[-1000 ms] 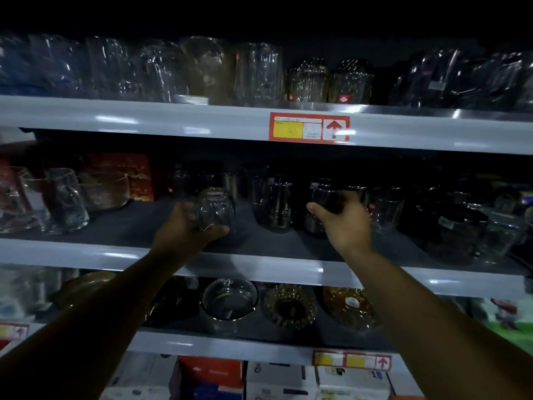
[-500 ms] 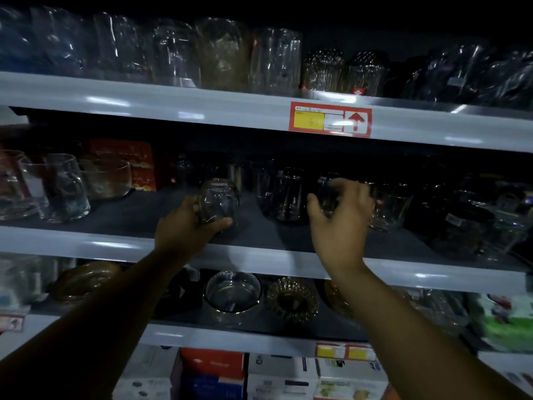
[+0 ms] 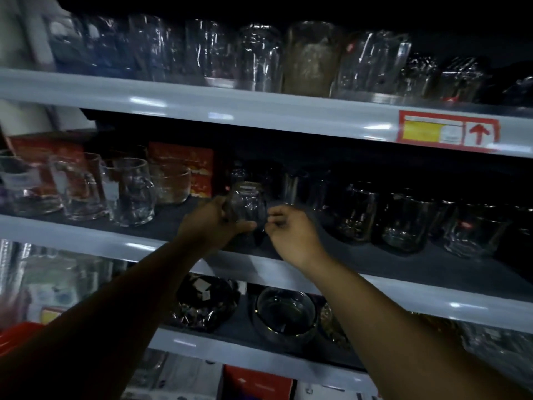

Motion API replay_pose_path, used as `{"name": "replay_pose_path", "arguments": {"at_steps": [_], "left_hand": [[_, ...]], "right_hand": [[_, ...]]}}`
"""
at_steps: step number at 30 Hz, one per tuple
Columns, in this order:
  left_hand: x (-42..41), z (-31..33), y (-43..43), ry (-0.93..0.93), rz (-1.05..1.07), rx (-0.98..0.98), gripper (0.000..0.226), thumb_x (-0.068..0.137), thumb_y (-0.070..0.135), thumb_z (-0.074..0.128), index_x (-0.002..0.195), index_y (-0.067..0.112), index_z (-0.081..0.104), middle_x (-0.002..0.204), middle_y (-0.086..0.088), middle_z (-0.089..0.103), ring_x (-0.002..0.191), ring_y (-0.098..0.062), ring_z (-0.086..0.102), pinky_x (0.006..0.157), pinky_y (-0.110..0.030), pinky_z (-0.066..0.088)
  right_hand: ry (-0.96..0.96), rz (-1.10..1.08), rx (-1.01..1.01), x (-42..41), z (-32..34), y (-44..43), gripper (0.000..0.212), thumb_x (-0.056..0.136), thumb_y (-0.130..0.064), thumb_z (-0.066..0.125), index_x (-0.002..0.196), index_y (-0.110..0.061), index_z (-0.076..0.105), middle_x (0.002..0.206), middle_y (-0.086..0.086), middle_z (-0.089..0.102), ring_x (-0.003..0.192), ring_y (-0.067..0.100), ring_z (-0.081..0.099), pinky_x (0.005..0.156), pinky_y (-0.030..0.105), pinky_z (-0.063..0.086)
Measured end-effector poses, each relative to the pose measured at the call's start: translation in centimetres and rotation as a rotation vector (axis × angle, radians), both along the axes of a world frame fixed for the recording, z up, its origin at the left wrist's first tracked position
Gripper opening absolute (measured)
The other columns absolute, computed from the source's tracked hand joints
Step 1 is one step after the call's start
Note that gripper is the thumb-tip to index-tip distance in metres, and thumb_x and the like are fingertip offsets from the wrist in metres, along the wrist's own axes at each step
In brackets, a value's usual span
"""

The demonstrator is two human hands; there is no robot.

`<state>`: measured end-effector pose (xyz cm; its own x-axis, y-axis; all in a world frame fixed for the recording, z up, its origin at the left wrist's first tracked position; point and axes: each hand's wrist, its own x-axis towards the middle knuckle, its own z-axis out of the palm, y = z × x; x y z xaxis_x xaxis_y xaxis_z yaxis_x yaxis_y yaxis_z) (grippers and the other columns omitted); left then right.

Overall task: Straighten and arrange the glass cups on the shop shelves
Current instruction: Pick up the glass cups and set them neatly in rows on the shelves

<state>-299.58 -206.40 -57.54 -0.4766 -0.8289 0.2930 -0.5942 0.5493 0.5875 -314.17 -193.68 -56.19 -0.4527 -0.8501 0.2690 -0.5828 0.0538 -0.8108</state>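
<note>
Right hand [image 3: 294, 232] has shifted beside held glass cup [image 3: 248, 204]

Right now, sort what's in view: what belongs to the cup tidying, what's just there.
Job:
- small glass cup, held by left hand
- right hand, beside it
- dark tumblers
- glass mugs

Just there:
- red boxes
- price label
- glass bowl

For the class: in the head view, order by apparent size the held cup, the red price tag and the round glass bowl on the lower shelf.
1. Price tag, widest.
2. Bowl; it sits nearer the camera, so its true size is unsure.
3. Cup, held in the left hand.
</note>
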Motion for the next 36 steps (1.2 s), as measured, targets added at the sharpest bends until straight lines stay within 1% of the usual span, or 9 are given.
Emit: {"name": "replay_pose_path", "arguments": {"at_steps": [4, 7, 9, 13, 17, 22, 27, 30, 36], "left_hand": [[0.1, 1.0, -1.7, 0.037, 0.018, 0.015, 0.052, 0.066, 0.063, 0.083, 0.09, 0.024, 0.06, 0.071, 0.006, 0.065, 0.075, -0.013, 0.064, 0.059, -0.026, 0.042], [0.6, 0.3, -3.1, 0.198, 0.071, 0.066, 0.058, 0.065, 0.047, 0.09, 0.102, 0.015, 0.059, 0.07, 0.008, 0.064, 0.082, -0.017, 0.066, 0.071, -0.032, 0.048], [1.0, -0.3, -3.6, 0.236, 0.063, 0.042, 0.029, 0.079, 0.032, 0.083, 0.085, 0.022, 0.057, 0.07, 0.006, 0.063, 0.082, -0.019, 0.066, 0.079, -0.034, 0.051], [1.0, -0.9, -3.9, 0.271, 0.052, -0.08, 0.026, 0.086, 0.015, 0.058, 0.062, 0.017, 0.048, 0.058, 0.005, 0.056, 0.057, -0.005, 0.054, 0.057, -0.017, 0.04], [0.7, -0.6, -3.4, 0.289, -0.012, -0.013, 0.019, 0.086, 0.008, 0.055, 0.071, 0.02, 0.056, 0.078, -0.01, 0.067, 0.072, -0.021, 0.062, 0.075, -0.039, 0.053], [0.8, -0.1, -3.0, 0.181, -0.07, 0.147, 0.054, 0.08, 0.037, 0.069, 0.132, 0.027, 0.061, 0.128, 0.0, 0.067, 0.12, -0.024, 0.061, 0.109, -0.045, 0.044], [0.8, 0.6, -2.0, 0.134, -0.032, 0.159, 0.061, 0.058, 0.071, 0.054, 0.115, 0.05, 0.06, 0.122, 0.009, 0.07, 0.118, -0.023, 0.061, 0.11, -0.051, 0.04], [0.8, 0.0, -3.1, 0.235, -0.065, 0.193, 0.052, 0.06, 0.065, 0.057, 0.109, 0.051, 0.063, 0.106, 0.018, 0.073, 0.106, -0.014, 0.066, 0.103, -0.044, 0.049], [0.9, 1.0, -3.8, 0.234, -0.098, 0.241, 0.015, 0.089, 0.026, 0.071, 0.101, 0.033, 0.067, 0.106, 0.002, 0.073, 0.102, -0.018, 0.067, 0.095, -0.043, 0.055]], "right_hand": [[-0.091, -0.008, 0.015, 0.9, 0.2, -2.6, 0.03, 0.094, -0.008, 0.062, 0.123, -0.013, 0.064, 0.114, 0.005, 0.069, 0.099, 0.022, 0.068, 0.093, 0.04, 0.057], [-0.235, -0.031, -0.018, 1.4, 0.2, -4.4, 0.029, 0.091, -0.008, 0.062, 0.12, -0.013, 0.065, 0.107, 0.007, 0.071, 0.101, 0.025, 0.068, 0.095, 0.047, 0.056], [-0.304, -0.051, -0.045, 1.7, -0.1, -5.3, 0.025, 0.091, -0.009, 0.063, 0.115, -0.014, 0.065, 0.106, 0.006, 0.071, 0.102, 0.026, 0.069, 0.096, 0.047, 0.056], [-0.348, -0.027, -0.069, 1.9, -0.8, -5.8, 0.031, 0.089, -0.006, 0.064, 0.116, -0.021, 0.062, 0.109, -0.004, 0.067, 0.108, 0.022, 0.065, 0.099, 0.047, 0.054], [-0.395, 0.069, -0.086, 1.6, -1.1, -5.9, 0.034, 0.088, 0.003, 0.062, 0.105, -0.026, 0.065, 0.106, -0.011, 0.066, 0.109, 0.016, 0.063, 0.092, 0.033, 0.054], [-0.485, 0.133, -0.037, 0.9, -1.2, -6.1, 0.066, 0.091, 0.003, 0.062, 0.15, -0.018, 0.043, 0.145, -0.001, 0.055, 0.126, 0.019, 0.056, 0.085, 0.024, 0.05], [-0.498, 0.098, -0.019, 0.9, -0.8, -6.0, 0.077, 0.091, -0.004, 0.066, 0.156, -0.019, 0.029, 0.149, -0.002, 0.048, 0.109, 0.012, 0.058, 0.102, 0.034, 0.051], [-0.437, 0.179, 0.026, 1.4, -0.2, -6.4, 0.043, 0.089, -0.001, 0.065, 0.128, -0.018, 0.056, 0.123, -0.004, 0.067, 0.104, 0.011, 0.061, 0.08, 0.018, 0.049], [-0.415, 0.203, -0.006, 1.5, -0.3, -7.8, 0.048, 0.089, 0.002, 0.064, 0.132, -0.019, 0.058, 0.132, -0.006, 0.06, 0.116, 0.009, 0.057, 0.081, 0.012, 0.042]]}}
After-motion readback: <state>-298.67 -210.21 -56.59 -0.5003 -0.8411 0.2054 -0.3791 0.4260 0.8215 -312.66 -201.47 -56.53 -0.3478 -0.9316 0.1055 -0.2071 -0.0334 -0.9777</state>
